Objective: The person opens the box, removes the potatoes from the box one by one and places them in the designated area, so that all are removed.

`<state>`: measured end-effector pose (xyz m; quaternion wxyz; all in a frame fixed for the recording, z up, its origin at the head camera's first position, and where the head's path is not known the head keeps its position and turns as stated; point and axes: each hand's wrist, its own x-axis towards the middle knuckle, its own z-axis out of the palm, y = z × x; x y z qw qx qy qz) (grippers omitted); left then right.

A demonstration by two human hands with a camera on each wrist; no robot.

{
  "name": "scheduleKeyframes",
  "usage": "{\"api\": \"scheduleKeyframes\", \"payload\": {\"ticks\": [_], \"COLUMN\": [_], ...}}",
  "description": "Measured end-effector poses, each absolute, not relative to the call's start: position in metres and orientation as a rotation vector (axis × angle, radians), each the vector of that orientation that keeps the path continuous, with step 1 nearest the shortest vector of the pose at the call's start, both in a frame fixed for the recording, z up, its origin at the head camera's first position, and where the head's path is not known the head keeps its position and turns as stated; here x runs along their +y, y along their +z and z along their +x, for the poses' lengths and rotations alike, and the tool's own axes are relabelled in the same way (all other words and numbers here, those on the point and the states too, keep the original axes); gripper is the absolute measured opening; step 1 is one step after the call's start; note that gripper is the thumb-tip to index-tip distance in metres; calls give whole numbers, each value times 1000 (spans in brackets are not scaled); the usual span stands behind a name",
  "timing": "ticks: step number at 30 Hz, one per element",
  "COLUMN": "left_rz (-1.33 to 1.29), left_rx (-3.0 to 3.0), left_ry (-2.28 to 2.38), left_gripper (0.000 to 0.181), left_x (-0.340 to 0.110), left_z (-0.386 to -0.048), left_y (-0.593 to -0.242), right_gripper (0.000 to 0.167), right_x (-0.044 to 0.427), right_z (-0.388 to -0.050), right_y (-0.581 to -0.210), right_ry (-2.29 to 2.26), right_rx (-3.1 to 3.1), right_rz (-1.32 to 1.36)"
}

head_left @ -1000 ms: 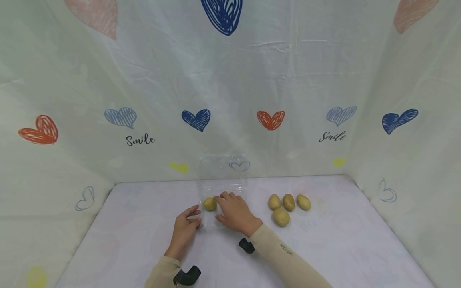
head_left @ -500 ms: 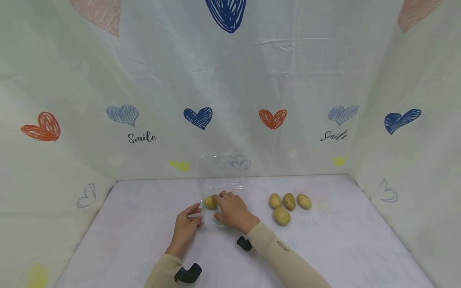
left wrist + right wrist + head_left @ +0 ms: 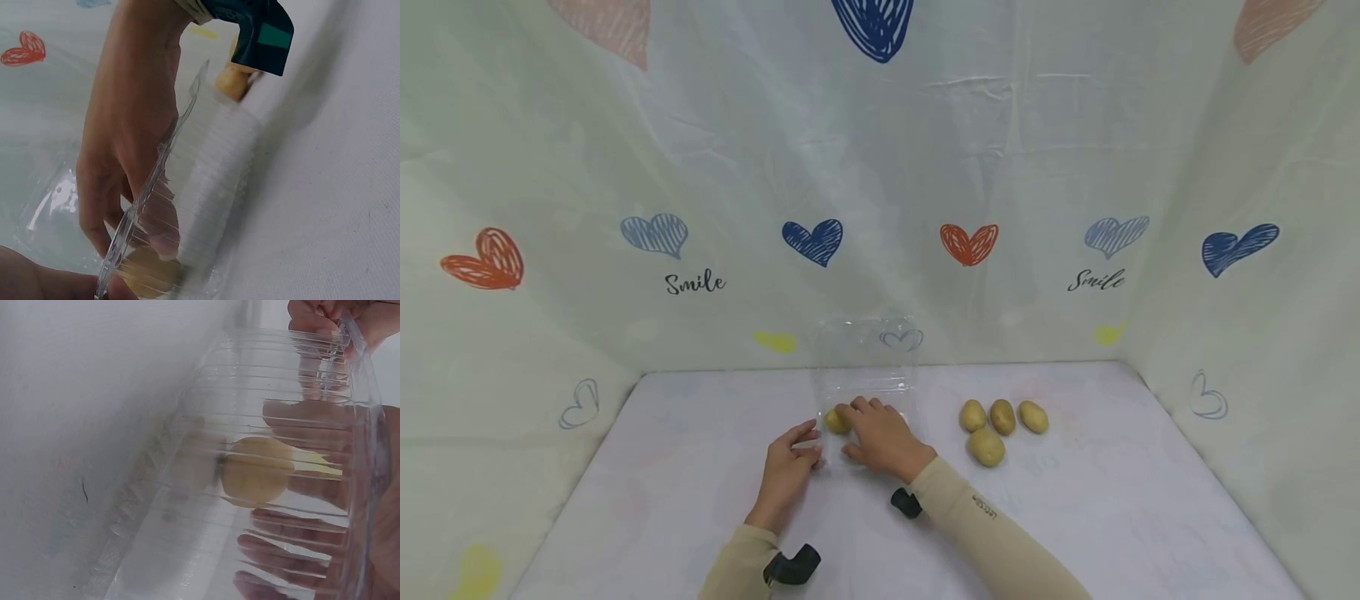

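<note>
A clear plastic clamshell container (image 3: 212,156) stands on the table, its lid (image 3: 850,357) raised at the back. My left hand (image 3: 785,475) pinches the container's left rim between thumb and fingers. Inside lies one yellow potato (image 3: 836,421), seen through the ribbed wall in the right wrist view. Over it reaches my right hand (image 3: 886,440), fingers loosely bent and touching the potato (image 3: 150,272). In the right wrist view the thumb (image 3: 306,422) is apart from the potato, and several fingers (image 3: 290,550) are spread beyond it. The right hand partly covers the potato in the head view.
Several loose potatoes (image 3: 987,447) lie in a group on the white-covered table (image 3: 1120,500), right of the container. A white cloth backdrop (image 3: 880,167) printed with hearts rises behind and at both sides. Black wrist mounts (image 3: 792,565) sit on both sleeves.
My right hand has shifted slightly left, and its fingers now cover more of the potato in the container. The left hand keeps its hold on the rim. The head view has tilted slightly.
</note>
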<state>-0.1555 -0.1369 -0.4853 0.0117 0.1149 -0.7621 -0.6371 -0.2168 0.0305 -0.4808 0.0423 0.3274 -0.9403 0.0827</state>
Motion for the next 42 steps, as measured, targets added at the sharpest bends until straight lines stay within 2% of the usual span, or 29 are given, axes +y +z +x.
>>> {"api": "scheduleKeyframes", "payload": {"ticks": [7, 20, 27, 34, 42], "left_rz": [354, 367, 369, 369, 382], "left_rx": [-2354, -2349, -2352, -2344, -2347], "left_ry": [-1994, -2011, -2016, -2014, -2000], "left_gripper": [48, 48, 47, 48, 48], "left_x": [-137, -139, -138, -137, -137], "left_z": [-156, -157, -157, -155, -155], "left_y": [-484, -484, -484, -486, -487], "right_gripper": [57, 33, 36, 28, 36], "right_x": [28, 24, 26, 35, 54], "right_z": [-218, -219, -219, -217, -210], "right_y": [-479, -480, -480, -474, -458], "right_ry": [312, 227, 162, 169, 310], "right_rx": [-2831, -2841, -2838, -2751, -2773], "right_rz": [1090, 1198, 1172, 1104, 1038]}}
